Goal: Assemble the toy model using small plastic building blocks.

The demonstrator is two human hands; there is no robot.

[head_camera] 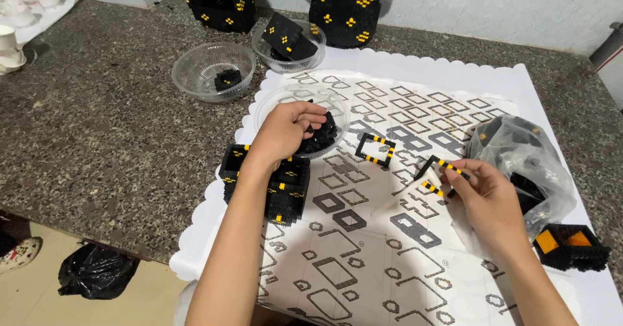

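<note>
left hand (289,131) digs in bowl (272,102), grasp hidden | right hand (483,193) pinches brick frame (436,173)

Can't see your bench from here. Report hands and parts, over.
Left hand reaching into clear bowl of black bricks. Right hand pinching black-and-yellow brick frame, partly built. Finished frame lies on instruction sheet between hands. Nothing blocking.

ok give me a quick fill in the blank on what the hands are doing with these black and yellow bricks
1. The left hand reaches into a clear plastic ____ of small black bricks.
2. The right hand holds a partly built brick frame coloured black and ____.
3. A finished square frame lies on the printed ____ sheet.

Missing words: bowl; yellow; paper
</note>
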